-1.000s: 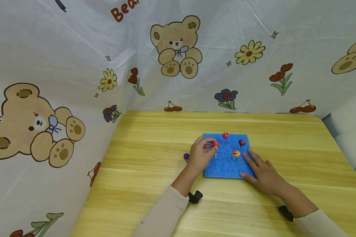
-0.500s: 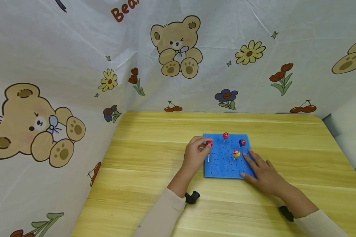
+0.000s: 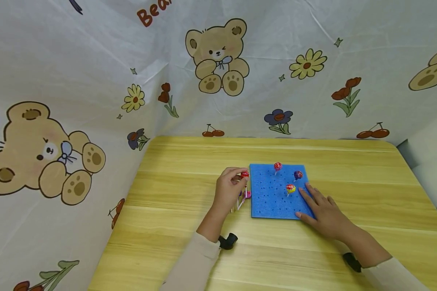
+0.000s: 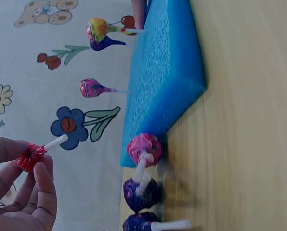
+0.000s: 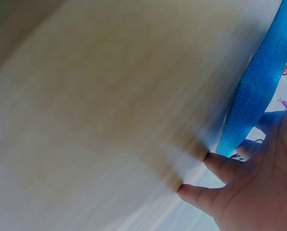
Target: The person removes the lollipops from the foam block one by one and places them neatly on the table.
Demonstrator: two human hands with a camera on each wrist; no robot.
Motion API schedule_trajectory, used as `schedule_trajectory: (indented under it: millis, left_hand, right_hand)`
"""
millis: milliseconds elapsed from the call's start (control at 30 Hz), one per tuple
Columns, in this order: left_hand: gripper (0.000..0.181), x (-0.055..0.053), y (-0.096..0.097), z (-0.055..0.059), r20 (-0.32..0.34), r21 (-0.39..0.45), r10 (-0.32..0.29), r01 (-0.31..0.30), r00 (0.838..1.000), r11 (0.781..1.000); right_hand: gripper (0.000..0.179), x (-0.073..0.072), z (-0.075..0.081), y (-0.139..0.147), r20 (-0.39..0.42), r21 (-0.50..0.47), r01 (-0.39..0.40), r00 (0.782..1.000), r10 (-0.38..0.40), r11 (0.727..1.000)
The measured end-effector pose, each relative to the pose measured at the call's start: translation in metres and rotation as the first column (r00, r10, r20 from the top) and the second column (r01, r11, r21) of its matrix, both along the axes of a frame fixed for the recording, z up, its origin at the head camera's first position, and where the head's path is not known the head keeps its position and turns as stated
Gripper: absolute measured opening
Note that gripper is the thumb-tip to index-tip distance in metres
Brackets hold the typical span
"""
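Head view — left hand point(image 3: 228, 189) pinches red lollipop point(image 3: 244, 174) beside blue foam block point(image 3: 271, 202)'s left edge; right hand point(image 3: 322, 212), fingers spread, touches right edge.

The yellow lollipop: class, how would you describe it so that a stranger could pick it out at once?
On the wooden table, find the blue block that the right hand touches. Of the three lollipops standing in it, the yellow lollipop is lowest in the head view. Yellow on its wrapper sets it apart from the pinkish lollipop and the dark purple lollipop.
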State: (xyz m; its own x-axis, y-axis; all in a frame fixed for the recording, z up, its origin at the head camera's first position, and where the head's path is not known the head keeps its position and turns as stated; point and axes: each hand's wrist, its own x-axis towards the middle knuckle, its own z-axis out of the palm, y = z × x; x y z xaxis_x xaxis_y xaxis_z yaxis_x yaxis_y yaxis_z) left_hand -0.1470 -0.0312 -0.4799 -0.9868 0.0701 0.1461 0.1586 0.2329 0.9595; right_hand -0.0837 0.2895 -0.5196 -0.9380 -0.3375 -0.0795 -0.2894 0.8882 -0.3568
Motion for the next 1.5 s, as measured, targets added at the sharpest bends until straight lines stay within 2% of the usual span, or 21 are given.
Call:
schedule_trajectory:
  millis: [267,467,767,933,1233,1500]
  left_hand:
    - [0.027,-0.002,-0.017,-0.004,0.035,-0.029,0.042,-0.041,0.999,0.999]
    - [0.027,0.001,-0.029,-0.009,0.078,-0.057,0.073,-0.069,0.994,0.996]
    - [0.030,0.003,-0.046,-0.022,0.103,-0.059,0.090,-0.084,0.991,0.995]
    - [0.030,0.004,-0.053,-0.028,0.117,-0.089,0.107,-0.097,0.987,0.991]
    - [0.031,0.007,-0.061,-0.032,0.192,-0.121,0.109,-0.087,0.975,0.989]
    - [0.031,0.005,-0.066,-0.037,0.251,-0.144,0.113,-0.079,0.961,0.986]
  right_hand:
    - [0.086,0.000,0.002,-0.001,0.004,-0.003,0.002,1.000,-0.002,1.000]
    - [0.086,0.000,0.003,-0.001,0.001,0.001,0.002,1.000,-0.002,1.000]
    - [0.086,0.001,0.003,-0.001,-0.006,0.001,0.001,1.000,-0.001,1.000]
    - [0.086,0.001,0.002,0.000,-0.011,-0.001,-0.001,1.000,0.001,1.000]
    - [0.086,0.001,0.002,-0.001,-0.015,-0.002,-0.001,1.000,0.001,1.000]
    - [0.086,0.000,0.002,-0.001,-0.013,-0.001,0.003,1.000,-0.003,1.000]
